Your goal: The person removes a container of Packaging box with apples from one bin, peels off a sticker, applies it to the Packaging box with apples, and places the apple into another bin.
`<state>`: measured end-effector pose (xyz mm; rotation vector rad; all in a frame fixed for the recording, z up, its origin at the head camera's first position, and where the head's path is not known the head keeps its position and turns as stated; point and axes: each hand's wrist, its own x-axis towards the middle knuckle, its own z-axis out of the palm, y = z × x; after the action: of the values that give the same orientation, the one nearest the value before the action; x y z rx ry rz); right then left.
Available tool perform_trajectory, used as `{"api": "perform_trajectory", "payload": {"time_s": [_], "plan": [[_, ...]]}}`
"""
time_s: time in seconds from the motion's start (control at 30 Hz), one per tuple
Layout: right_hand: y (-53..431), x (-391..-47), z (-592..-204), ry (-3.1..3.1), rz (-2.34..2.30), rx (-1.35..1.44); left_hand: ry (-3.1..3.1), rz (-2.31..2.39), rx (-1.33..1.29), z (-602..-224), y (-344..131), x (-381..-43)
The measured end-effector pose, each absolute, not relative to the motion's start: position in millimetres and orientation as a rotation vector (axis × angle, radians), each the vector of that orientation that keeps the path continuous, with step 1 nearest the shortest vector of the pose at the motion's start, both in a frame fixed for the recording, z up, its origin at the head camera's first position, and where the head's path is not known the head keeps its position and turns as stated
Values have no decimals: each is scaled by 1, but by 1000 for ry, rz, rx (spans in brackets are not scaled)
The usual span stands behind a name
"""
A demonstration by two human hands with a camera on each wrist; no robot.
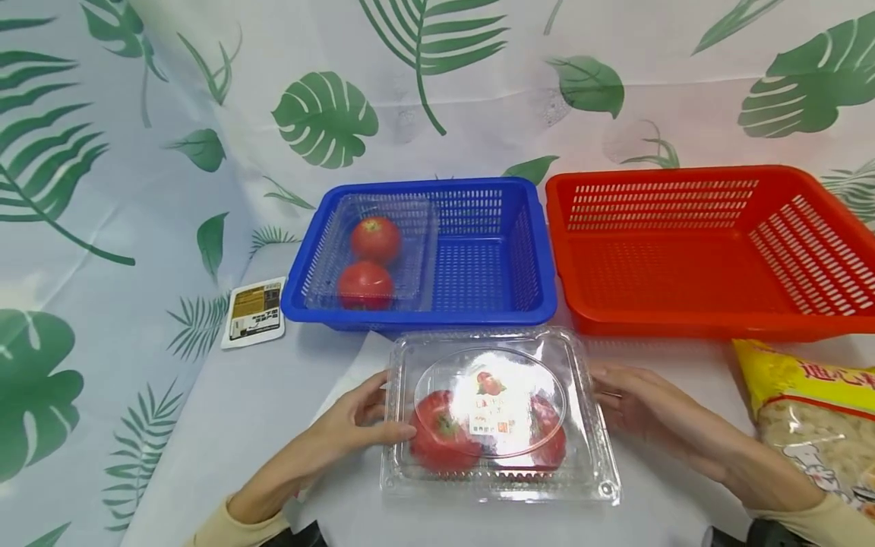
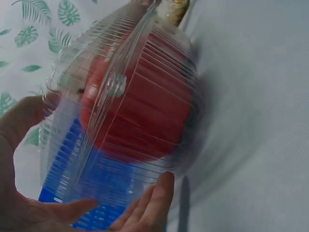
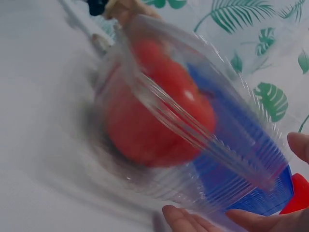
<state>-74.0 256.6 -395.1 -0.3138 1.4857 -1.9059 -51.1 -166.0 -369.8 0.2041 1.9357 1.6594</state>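
Observation:
A clear plastic clamshell box (image 1: pixel 492 486) with two red tomatoes (image 1: pixel 444 437) inside lies in front of the blue basket, in the middle of the head view. Its lid carries a printed label (image 1: pixel 491 406). My left hand (image 1: pixel 372 418) grips the box's left side, thumb over the edge. At the right side my right hand (image 1: pixel 649 403) holds it, its fingertips partly hidden behind the plastic. Both wrist views show fingers around the ends of the box, tomato (image 2: pixel 145 101) and tomato (image 3: pixel 154 111) visible through the walls. Whether the box touches the table cannot be told.
Behind stands a blue basket (image 1: pixel 472 317) containing another clear box (image 1: pixel 417 220) with two tomatoes. Right of it is a red basket (image 1: pixel 656 315). A yellow-topped bag (image 1: pixel 813 410) lies at the right edge, and a small labelled packet (image 1: pixel 255 313) sits left of the blue basket.

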Motion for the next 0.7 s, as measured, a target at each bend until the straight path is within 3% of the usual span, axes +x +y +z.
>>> {"api": "perform_trajectory", "payload": {"time_s": [0.27, 0.7], "plan": [[257, -74, -386, 1488, -1769, -277, 1930, 1666, 394, -375, -167, -49], [250, -73, -382, 1223, -1709, -654, 2023, 1605, 558, -366, -163, -58]]}}
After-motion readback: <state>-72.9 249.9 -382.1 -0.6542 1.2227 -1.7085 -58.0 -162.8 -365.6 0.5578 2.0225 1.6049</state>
